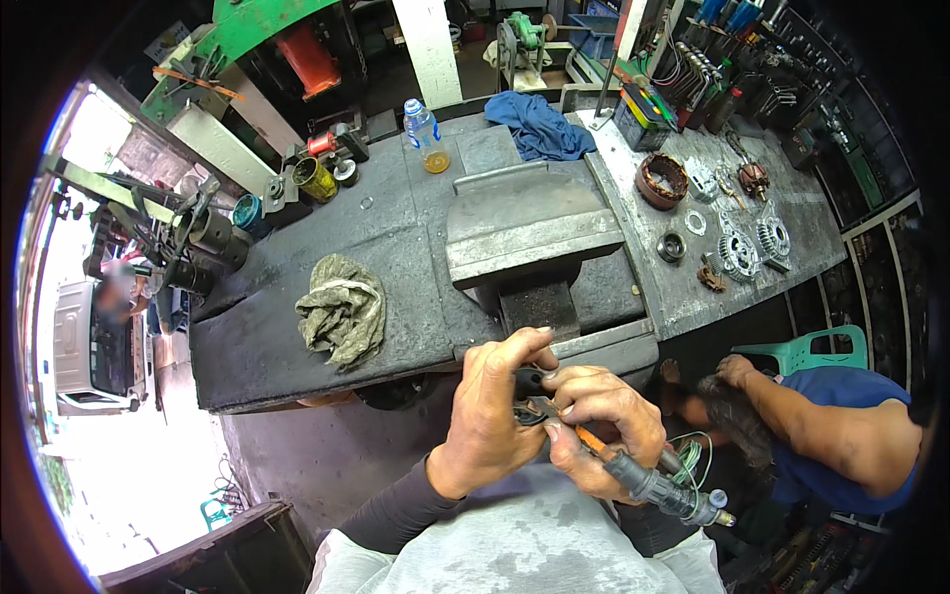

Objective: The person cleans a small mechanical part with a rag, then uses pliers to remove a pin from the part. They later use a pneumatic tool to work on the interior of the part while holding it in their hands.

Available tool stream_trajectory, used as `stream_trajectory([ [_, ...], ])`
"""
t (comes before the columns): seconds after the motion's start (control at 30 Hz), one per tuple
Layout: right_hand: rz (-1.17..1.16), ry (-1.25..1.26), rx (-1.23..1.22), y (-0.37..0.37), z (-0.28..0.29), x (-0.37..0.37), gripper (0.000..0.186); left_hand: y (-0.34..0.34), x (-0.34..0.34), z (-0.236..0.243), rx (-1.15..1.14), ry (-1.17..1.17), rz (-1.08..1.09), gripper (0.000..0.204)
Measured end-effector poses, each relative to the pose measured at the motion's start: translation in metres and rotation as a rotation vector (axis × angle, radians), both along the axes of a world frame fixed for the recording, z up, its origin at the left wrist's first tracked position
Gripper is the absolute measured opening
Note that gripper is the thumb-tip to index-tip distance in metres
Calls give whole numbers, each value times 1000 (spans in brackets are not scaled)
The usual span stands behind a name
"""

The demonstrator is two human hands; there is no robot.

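Note:
My left hand (495,411) is closed on a small black part (528,386), its fingers curled over the top. Close against it, my right hand (616,421) pinches a flat metal piece (542,405) at the black part. An orange strip and a grey cylindrical piece (661,490) with a brass-coloured tip run out under the right hand toward the lower right; its exact kind is not clear. Thin pale green wires (698,460) loop beside it. Both hands are above my lap, just in front of a large bench vise (529,233). The fingers partly hide the black part.
On the dark workbench (257,342) lie a crumpled grey-green rag (341,309), a plastic bottle (426,139) and a blue cloth (539,126). A copper-wound stator (661,181) and metal housings (737,252) occupy the right table. A seated person (841,426) is close at the right.

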State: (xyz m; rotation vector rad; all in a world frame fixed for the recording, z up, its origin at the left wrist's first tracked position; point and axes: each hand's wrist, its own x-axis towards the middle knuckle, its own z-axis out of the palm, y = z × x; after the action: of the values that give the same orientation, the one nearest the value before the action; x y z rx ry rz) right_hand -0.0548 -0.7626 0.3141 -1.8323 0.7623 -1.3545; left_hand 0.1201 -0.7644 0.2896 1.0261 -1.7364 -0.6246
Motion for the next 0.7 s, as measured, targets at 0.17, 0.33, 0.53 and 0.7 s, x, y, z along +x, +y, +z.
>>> stream_trajectory([
  [0.17,43,15,-12,-9,-3,-2,26,5,-7,-10,41,81,-5,94],
  [0.33,32,-28,6,-7,-10,-3,29,13,-11,-7,63,9,142,91],
  [0.53,14,-85,108,2,-15,-5,27,14,-4,-9,28,-136,163,73],
  [0.7,9,-103,90,5,-20,-5,26,15,-13,-15,42,-56,207,64],
])
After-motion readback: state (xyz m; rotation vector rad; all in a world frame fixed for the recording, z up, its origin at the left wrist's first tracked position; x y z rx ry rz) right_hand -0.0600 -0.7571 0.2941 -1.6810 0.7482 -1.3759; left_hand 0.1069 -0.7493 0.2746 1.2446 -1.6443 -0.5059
